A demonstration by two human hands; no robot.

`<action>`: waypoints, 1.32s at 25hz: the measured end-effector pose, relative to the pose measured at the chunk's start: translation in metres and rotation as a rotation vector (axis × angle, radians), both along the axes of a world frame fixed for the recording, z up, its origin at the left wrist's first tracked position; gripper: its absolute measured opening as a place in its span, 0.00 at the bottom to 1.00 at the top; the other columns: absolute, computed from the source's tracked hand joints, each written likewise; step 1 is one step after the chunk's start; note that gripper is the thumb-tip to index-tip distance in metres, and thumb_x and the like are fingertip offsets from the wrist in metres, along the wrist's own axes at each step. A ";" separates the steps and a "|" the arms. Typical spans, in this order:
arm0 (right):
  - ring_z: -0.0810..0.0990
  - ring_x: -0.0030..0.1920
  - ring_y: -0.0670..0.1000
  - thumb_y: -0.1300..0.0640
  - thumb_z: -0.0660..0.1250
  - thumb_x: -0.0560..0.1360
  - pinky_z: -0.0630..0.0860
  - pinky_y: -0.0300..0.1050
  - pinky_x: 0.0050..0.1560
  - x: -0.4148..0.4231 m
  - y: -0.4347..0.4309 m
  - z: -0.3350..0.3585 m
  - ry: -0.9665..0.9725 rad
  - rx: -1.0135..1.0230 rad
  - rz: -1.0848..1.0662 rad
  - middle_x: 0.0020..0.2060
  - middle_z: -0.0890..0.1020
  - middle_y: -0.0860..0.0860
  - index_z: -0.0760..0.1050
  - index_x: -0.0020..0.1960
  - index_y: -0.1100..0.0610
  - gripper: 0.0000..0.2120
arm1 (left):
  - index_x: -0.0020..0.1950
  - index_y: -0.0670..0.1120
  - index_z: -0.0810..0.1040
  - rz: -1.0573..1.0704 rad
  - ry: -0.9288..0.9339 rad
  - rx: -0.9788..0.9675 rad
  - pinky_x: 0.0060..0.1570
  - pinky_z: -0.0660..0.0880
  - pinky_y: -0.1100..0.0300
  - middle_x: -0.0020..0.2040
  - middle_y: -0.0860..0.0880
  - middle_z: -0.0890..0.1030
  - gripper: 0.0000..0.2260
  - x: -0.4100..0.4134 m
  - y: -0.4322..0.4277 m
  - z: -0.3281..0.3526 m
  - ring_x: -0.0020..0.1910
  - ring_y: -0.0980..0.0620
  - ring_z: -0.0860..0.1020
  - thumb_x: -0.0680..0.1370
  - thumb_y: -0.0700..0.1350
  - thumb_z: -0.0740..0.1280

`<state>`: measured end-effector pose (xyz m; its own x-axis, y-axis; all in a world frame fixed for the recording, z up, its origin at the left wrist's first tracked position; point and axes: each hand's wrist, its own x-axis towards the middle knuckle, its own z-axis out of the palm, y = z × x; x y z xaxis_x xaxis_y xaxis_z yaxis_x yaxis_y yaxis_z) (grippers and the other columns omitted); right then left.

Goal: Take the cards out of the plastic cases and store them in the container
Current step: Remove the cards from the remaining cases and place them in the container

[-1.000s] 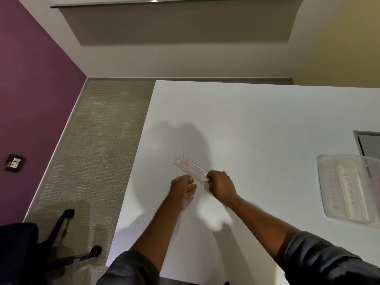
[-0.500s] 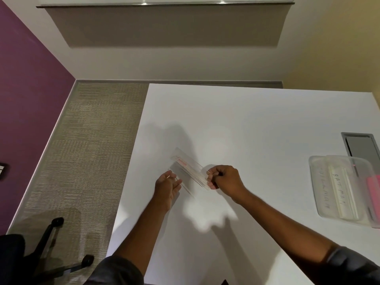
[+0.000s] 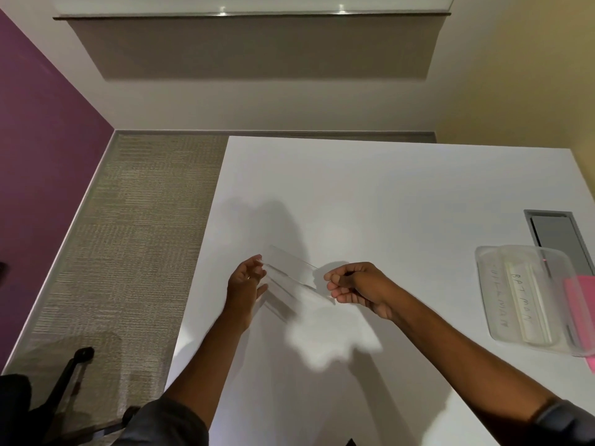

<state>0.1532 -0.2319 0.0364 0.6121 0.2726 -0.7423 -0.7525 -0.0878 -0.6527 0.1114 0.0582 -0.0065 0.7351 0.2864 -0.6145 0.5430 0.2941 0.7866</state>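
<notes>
Both hands are held just above a white desk (image 3: 402, 194), with a clear plastic case (image 3: 291, 275) spread between them. The left hand (image 3: 246, 284) is at the case's left end, its fingers (image 3: 257, 263) loosely extended and touching the edge of the clear plastic rather than curled around it. The right hand (image 3: 357, 288) is at the opposite end with its fingers (image 3: 336, 281) curled in, pinching the right edge of the case. The case looks opened out into see-through panels that slope from upper left to lower right; it is blurred and so clear that I cannot tell whether a card is inside it. Both forearms are bare, with dark sleeves pushed up near the bottom of the view. Well apart from the hands, near the right edge of the desk, sits a clear plastic container (image 3: 483, 284) with rounded corners. Inside it lie pale cards (image 3: 521, 297) with handwritten lettering, one of which reads BATMAN. A pink object (image 3: 579, 304) rests at the container's right side, partly cut off by the frame. Beyond the container, a grey rectangular panel (image 3: 557, 236) is set into the desk surface. Left of the desk is woven carpet (image 3: 128, 236), a purple wall (image 3: 42, 140), and the black base of a chair (image 3: 70, 375) in the lower left corner.
</notes>
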 end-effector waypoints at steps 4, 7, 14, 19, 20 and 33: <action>0.88 0.39 0.51 0.67 0.70 0.81 0.86 0.42 0.40 0.004 -0.010 -0.001 0.097 0.071 -0.059 0.46 0.89 0.58 0.85 0.60 0.66 0.09 | 0.64 0.41 0.82 0.021 -0.052 -0.003 0.68 0.80 0.41 0.61 0.38 0.85 0.08 -0.005 0.000 0.000 0.64 0.39 0.84 0.86 0.38 0.66; 0.85 0.36 0.50 0.68 0.68 0.82 0.85 0.42 0.38 0.005 -0.018 -0.003 0.118 0.099 -0.108 0.46 0.89 0.59 0.87 0.57 0.65 0.10 | 0.60 0.42 0.82 0.034 -0.075 -0.022 0.58 0.87 0.48 0.57 0.37 0.85 0.06 -0.005 -0.001 0.003 0.56 0.41 0.85 0.86 0.37 0.67; 0.86 0.36 0.50 0.54 0.66 0.85 0.85 0.42 0.37 0.007 -0.031 -0.001 0.114 0.101 -0.186 0.42 0.87 0.54 0.85 0.63 0.61 0.14 | 0.59 0.41 0.82 0.050 -0.089 -0.137 0.49 0.88 0.54 0.57 0.36 0.86 0.05 -0.009 -0.013 0.011 0.52 0.42 0.87 0.85 0.37 0.68; 0.91 0.50 0.58 0.40 0.70 0.81 0.88 0.47 0.42 0.008 -0.045 0.000 0.100 0.133 -0.247 0.49 0.91 0.58 0.86 0.61 0.60 0.23 | 0.59 0.40 0.81 0.078 -0.081 -0.206 0.46 0.88 0.53 0.56 0.36 0.86 0.04 -0.010 -0.034 0.023 0.52 0.38 0.87 0.85 0.37 0.68; 0.91 0.52 0.59 0.38 0.71 0.80 0.88 0.48 0.44 0.008 -0.048 0.000 0.089 0.132 -0.249 0.52 0.91 0.58 0.86 0.61 0.59 0.25 | 0.59 0.40 0.81 0.084 -0.084 -0.214 0.46 0.88 0.53 0.56 0.35 0.86 0.04 -0.010 -0.040 0.025 0.52 0.38 0.87 0.85 0.37 0.68; 0.90 0.57 0.58 0.37 0.76 0.76 0.87 0.52 0.54 -0.003 -0.120 0.009 -0.049 0.067 -0.250 0.59 0.89 0.55 0.89 0.58 0.54 0.23 | 0.61 0.36 0.82 0.061 -0.105 -0.326 0.45 0.88 0.55 0.55 0.35 0.87 0.08 -0.007 -0.115 0.040 0.47 0.43 0.89 0.85 0.38 0.69</action>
